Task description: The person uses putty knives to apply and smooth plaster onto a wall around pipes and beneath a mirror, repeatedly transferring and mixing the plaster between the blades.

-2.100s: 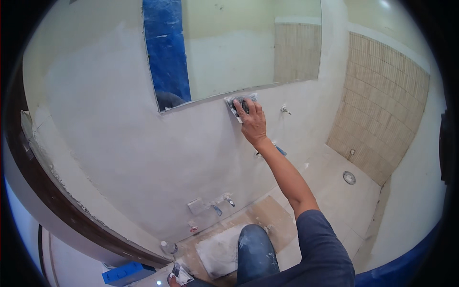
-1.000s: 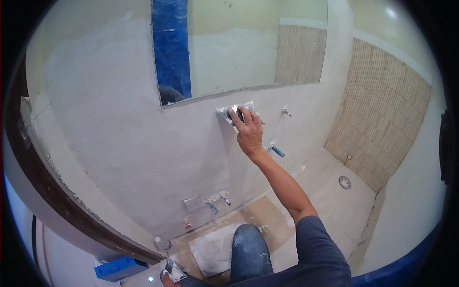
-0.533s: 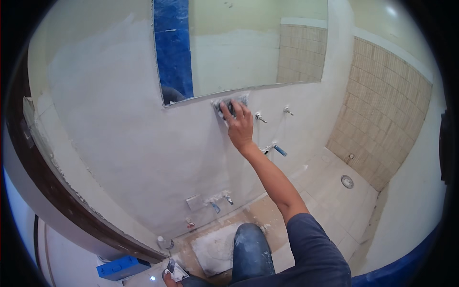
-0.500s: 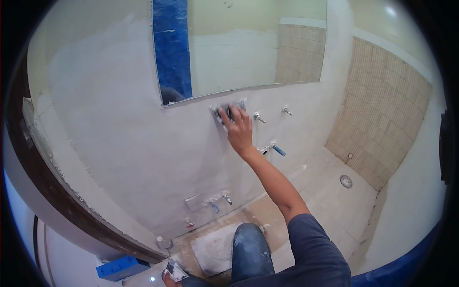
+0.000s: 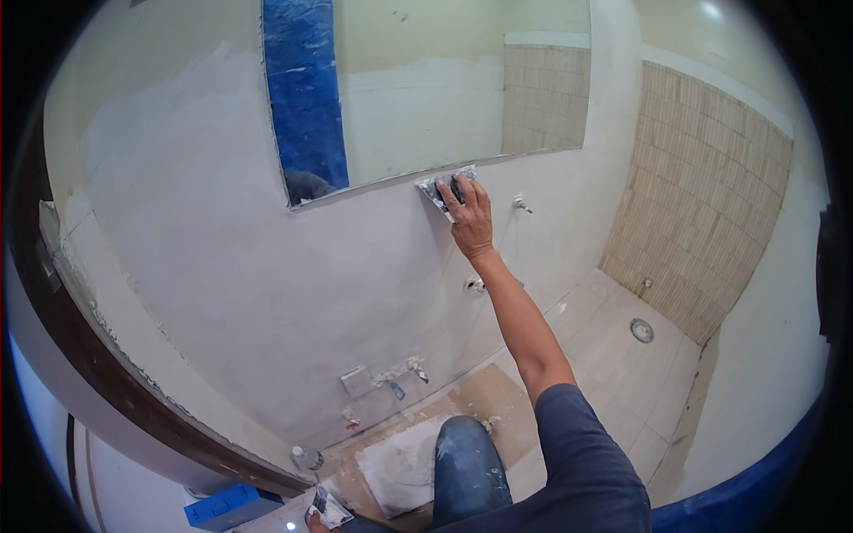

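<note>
My right hand (image 5: 474,220) reaches up with its fingers wrapped over the back of a plaster-smeared trowel (image 5: 428,189). The blade lies against the white plastered wall (image 5: 222,275), just under the lower edge of the mirror (image 5: 426,98). To the right of this hand a metal pipe fitting (image 5: 522,205) sticks out of the wall. Low in the view, my left hand (image 5: 315,521) is closed on a flat metal putty knife (image 5: 335,509) with white filler on it; most of that hand is cut off by the lower edge.
Blue-tipped pipe outlets (image 5: 397,390) and a wall box (image 5: 356,380) sit low on the wall. A plastic bottle (image 5: 308,458), a blue box (image 5: 229,508) and a white sheet (image 5: 391,466) are on the floor. A drain (image 5: 641,330) lies near the tiled wall (image 5: 693,195).
My right hand has slid the trowel rightward and slightly up along the mirror's lower edge, now covering one pipe fitting. The view has shifted a little. My left hand still holds the putty knife.
</note>
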Tool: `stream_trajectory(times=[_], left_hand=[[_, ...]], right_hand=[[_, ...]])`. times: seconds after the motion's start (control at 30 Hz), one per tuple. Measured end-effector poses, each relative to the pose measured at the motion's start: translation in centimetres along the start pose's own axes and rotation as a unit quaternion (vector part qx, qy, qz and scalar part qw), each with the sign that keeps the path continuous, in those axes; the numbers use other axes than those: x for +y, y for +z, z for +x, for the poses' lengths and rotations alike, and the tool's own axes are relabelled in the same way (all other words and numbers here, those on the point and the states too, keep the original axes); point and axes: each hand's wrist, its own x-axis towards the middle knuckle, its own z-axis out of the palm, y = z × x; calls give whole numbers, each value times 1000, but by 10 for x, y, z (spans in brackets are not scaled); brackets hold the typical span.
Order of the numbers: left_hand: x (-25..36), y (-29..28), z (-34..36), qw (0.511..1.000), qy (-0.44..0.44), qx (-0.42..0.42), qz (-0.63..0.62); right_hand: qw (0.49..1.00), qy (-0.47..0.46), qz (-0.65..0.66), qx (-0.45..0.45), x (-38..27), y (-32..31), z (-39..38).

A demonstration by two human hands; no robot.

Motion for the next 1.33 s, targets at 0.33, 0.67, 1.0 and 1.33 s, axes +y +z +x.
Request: stream_trajectory(times=[0.33, 0.67, 1.0, 1.33], left_hand=[[5, 14, 0, 998, 17, 12, -54], [6, 12, 3, 999, 8, -2, -51], [11, 22, -4, 999, 8, 14, -43], [4, 7, 3, 998, 14, 17, -58]], right_hand=[[989, 26, -18, -143, -10, -33, -35], [996, 45, -45, -68, 11, -5, -6], [984, 48, -14, -168, 2, -31, -26], [997, 74, -5, -30, -10, -22, 4]])
